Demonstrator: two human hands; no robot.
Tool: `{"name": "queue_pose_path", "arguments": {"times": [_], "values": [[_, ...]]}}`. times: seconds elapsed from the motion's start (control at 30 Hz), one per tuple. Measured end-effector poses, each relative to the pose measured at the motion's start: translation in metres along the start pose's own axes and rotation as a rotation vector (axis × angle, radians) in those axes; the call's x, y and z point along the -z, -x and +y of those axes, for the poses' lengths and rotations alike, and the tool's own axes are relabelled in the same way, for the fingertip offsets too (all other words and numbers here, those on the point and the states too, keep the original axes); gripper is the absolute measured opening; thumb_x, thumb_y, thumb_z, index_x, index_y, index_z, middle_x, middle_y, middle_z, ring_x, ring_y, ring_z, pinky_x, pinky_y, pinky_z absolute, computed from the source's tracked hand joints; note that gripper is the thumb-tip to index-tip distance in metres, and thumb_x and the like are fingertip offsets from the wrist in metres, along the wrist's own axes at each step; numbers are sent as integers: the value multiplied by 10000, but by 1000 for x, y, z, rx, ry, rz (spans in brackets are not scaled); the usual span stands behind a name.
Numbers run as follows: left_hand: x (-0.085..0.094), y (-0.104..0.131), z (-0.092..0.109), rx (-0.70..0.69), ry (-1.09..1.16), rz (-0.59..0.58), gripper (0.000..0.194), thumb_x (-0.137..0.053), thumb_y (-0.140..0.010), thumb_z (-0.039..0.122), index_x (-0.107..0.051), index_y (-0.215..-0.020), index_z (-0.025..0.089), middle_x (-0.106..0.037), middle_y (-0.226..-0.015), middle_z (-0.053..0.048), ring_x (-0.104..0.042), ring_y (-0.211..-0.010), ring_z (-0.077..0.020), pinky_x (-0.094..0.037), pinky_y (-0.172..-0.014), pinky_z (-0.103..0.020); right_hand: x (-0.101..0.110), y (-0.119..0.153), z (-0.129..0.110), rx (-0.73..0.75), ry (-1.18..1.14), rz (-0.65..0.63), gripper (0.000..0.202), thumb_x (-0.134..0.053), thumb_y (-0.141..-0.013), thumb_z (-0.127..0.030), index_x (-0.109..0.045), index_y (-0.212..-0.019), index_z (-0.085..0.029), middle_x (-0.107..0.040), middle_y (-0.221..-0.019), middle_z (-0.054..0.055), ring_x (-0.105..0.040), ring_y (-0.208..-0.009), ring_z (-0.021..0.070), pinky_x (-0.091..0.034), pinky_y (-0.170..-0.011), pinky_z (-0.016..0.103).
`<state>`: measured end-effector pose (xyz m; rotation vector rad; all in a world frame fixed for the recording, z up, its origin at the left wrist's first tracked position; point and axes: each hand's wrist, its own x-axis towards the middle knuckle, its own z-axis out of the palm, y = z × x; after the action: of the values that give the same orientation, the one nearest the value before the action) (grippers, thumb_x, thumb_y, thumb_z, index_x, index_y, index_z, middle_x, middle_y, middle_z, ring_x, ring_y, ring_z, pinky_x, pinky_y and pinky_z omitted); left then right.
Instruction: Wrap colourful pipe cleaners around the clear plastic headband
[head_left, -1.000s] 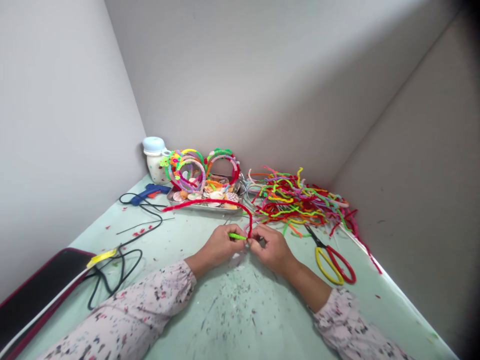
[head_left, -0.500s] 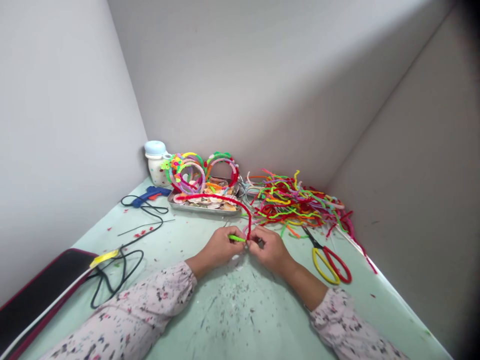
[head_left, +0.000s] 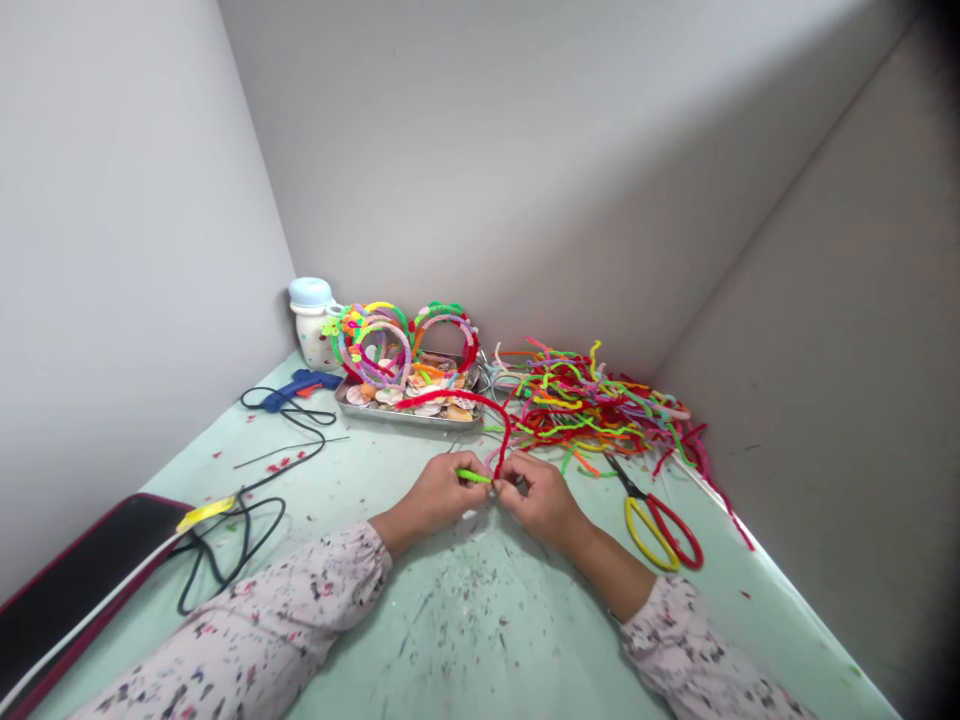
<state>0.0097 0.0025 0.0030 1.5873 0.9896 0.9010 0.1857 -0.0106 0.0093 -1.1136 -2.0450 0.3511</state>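
Note:
My left hand (head_left: 439, 495) is closed in a pinch around a bright green pipe cleaner (head_left: 473, 476), a short stretch of which shows between the fingers. Right against it, my right hand (head_left: 538, 498) pinches the lower end of a red pipe cleaner (head_left: 504, 420). From those fingertips the red length rises, then arches over to the left, its free end in front of the metal tray. A thin pale pink strand shows beside the red one; what it belongs to is hidden by the fingers.
A metal tray (head_left: 405, 414) holds shells, with colourful wrapped hoops (head_left: 386, 345) on it. Right of it lies a heap of pipe cleaners (head_left: 585, 400), with scissors (head_left: 660, 520) in front. Leftward are a lidded jar (head_left: 313, 325), a blue glue gun (head_left: 296, 388) and a black cord (head_left: 281, 470).
The red pipe cleaner's free end has shifted to the right, and its arch bulges a little further right. Both hands stay nearly in place, still pinching.

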Motion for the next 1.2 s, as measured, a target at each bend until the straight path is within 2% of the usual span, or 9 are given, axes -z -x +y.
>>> {"name": "queue_pose_path", "arguments": {"times": [0.27,0.8,1.2], "values": [[2,1,6,-32,-19,-6,97,-563,-656,175,-617,-720,126,-529,-584,31,-431,-513,-72,-327,-488,-176,0,0,-1,-15,-23,1,85,-541,-728,-129,-551,-664,-184,-527,-646,-22,-489,-608,120,-357,-562,224],[2,0,-1,-39,-39,-15,111,-543,-657,167,-612,-734,127,-529,-575,36,-427,-503,-71,-320,-483,-176,-1,0,4,-22,-49,-27,89,-537,-733,-145,-537,-653,-184,-519,-635,-21,-485,-599,121,-351,-560,224],[1,1,0,-22,-43,-1,105,-548,-661,190,-601,-721,122,-511,-560,37,-408,-489,-68,-309,-469,-174,1,1,2,47,77,-36,84,-533,-755,-149,-509,-685,-190,-502,-674,-8,-474,-642,135,-356,-599,239]]}}
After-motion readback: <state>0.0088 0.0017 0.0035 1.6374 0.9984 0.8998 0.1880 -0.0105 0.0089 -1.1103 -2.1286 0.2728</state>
